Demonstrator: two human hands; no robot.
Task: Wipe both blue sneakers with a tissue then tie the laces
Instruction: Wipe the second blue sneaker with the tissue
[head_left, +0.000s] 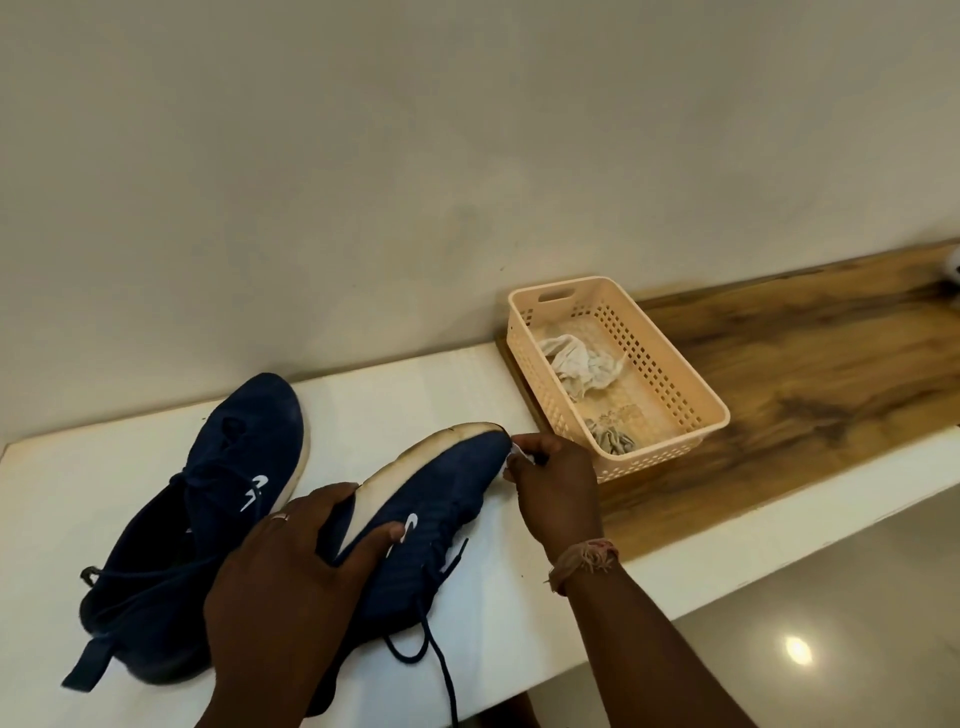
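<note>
Left hand (296, 582) gripping tilted sneaker (436, 499) on white counter (415, 384); right hand (558, 480) pinching tissue (521, 456) at toe. Second sneaker (218, 499) beside. White logos, no readable text.

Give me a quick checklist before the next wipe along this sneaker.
1. Left hand grips the tilted sneaker by sole and side: ok.
2. Right hand pinches the tissue at the toe: ok.
3. Tissue clean enough: cannot tell, mostly hidden.
4. Loose lace clear of the wiping path: ok.
5. Other sneaker lies apart on the white counter: ok.
6. Basket within reach for used tissues: ok.
</note>
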